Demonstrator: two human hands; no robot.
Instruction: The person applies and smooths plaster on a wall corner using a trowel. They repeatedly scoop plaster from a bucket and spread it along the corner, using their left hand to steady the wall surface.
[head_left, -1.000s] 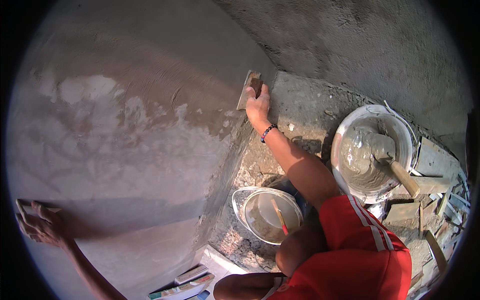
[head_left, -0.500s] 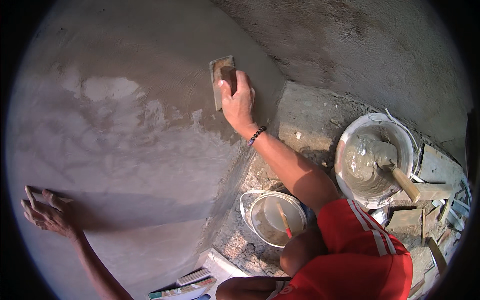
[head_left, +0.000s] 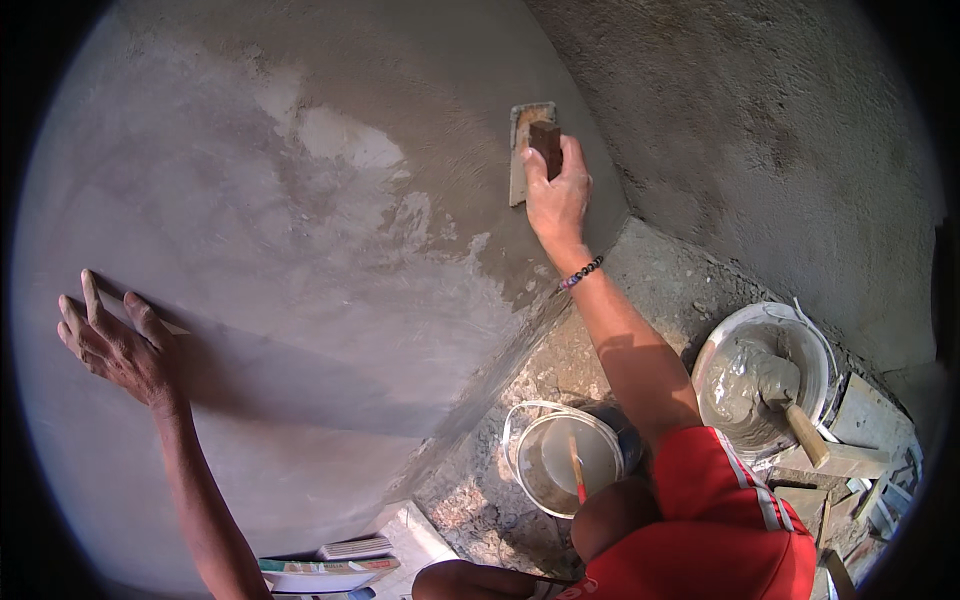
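Note:
My right hand (head_left: 558,200) grips the dark wooden handle of a plastering float (head_left: 520,165), its fingers wrapped round the block. The float's flat rectangular board lies against the wet grey plastered wall (head_left: 380,290), close to the inside corner. At the far left, my left hand (head_left: 118,345) is open, with fingers stretched out and apart at the smoother part of the wall. It casts a long shadow to the right, with a small pale patch beside the thumb. Lighter, patchy plaster lies between the hands.
A white bucket (head_left: 707,350) of wet mortar, with a wooden-handled trowel (head_left: 805,434) in it, stands at right. Nearer is a smaller bucket (head_left: 540,480) holding a red-and-wood-handled tool (head_left: 577,468). Scrap boards (head_left: 840,460) lie at lower right. A rough wall (head_left: 760,130) rises beyond the corner.
The view has shifted, so wall and buckets sit elsewhere in the picture. My right hand still holds the float near the corner. My left hand is higher in the picture, with its fingers pointing more upward.

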